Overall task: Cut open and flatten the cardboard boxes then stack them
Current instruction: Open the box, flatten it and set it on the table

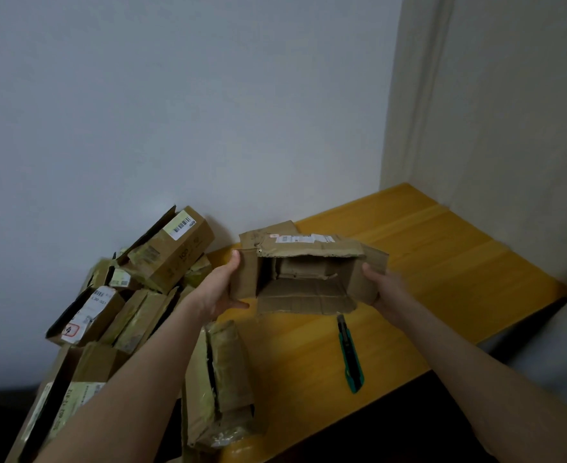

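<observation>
Boxes of brown taped cardboard (167,259) pile left of the left hand (220,290), which grips one flap of an opened brown cardboard box (303,292); the right hand (387,290) grips the opposite flap. Flattening looks next, perhaps needing the green utility knife (350,357) beneath.

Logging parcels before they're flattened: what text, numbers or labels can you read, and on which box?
"L30 501", roughly: white label on a left pile box.
"218-11 Z09", roughly: side label on the bottom-left box.
Barcode label on the top pile box: digits too small.
Labels on the held box: blurred.
</observation>
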`<action>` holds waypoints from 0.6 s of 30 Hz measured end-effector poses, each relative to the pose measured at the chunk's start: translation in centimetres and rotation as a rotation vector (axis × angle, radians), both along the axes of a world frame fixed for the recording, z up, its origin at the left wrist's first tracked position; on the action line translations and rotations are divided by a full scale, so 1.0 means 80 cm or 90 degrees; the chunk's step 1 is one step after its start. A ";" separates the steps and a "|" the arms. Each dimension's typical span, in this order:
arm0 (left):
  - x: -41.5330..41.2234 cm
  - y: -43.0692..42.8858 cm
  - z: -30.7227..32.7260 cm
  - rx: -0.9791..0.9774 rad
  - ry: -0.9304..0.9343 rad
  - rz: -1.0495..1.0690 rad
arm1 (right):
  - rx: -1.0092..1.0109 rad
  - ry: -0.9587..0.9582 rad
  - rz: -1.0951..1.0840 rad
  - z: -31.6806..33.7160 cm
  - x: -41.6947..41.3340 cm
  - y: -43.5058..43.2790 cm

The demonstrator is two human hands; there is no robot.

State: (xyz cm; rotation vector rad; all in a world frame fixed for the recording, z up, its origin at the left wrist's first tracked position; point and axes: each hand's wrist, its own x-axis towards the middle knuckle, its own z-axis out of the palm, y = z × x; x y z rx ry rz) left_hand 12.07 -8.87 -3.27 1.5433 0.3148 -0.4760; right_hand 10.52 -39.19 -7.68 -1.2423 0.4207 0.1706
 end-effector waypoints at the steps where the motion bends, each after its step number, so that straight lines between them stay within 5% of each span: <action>1: 0.002 0.002 0.001 -0.046 0.015 -0.014 | 0.003 -0.003 0.006 -0.003 -0.001 -0.002; 10: 0.011 -0.004 0.005 -0.061 0.132 -0.026 | -0.021 -0.026 0.158 -0.007 -0.003 -0.003; 15: 0.004 0.002 -0.006 -0.086 0.085 -0.003 | -0.015 -0.008 0.322 0.000 -0.004 -0.014; 18: -0.001 -0.004 -0.004 -0.065 0.022 -0.033 | -0.023 0.054 0.286 0.003 0.003 -0.010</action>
